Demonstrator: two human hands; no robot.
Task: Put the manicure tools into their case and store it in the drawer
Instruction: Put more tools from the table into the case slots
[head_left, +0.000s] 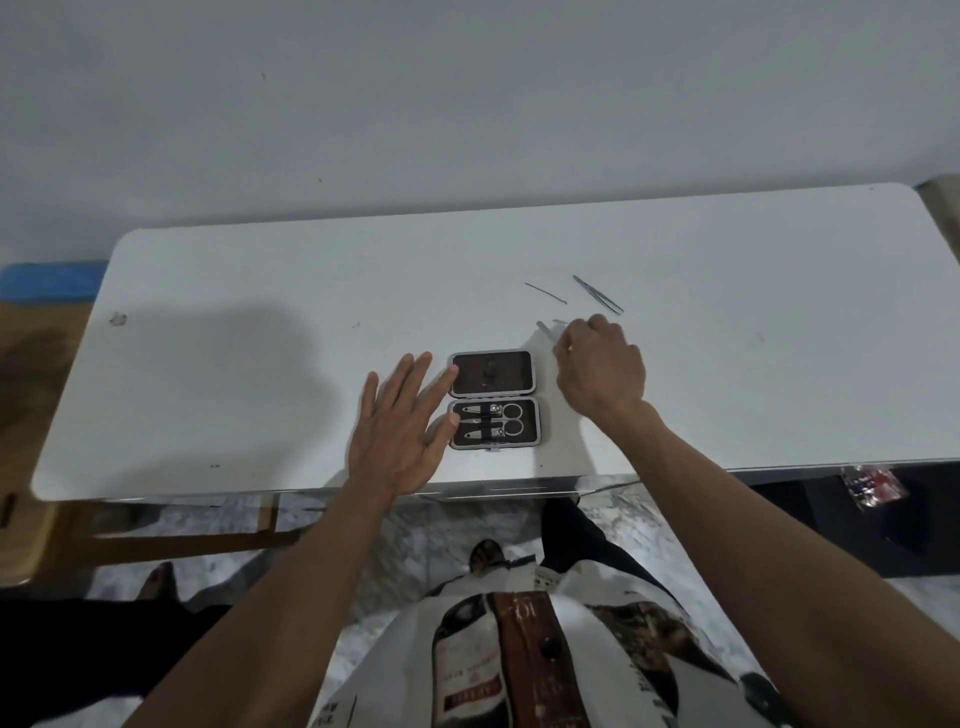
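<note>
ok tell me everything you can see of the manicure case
The manicure case lies fully open and flat on the white table, near its front edge. It is a small rounded rectangle with a light grey rim and dark brown lining. The far half looks empty; the near half holds scissors and what look like clippers under a dark strap. The left hand is open, its fingertips at the case's left edge.

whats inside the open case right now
The case lies open on the table. Its near half holds scissors and two clippers under a strap. The far half looks empty, though it is too dark to be sure.
</note>
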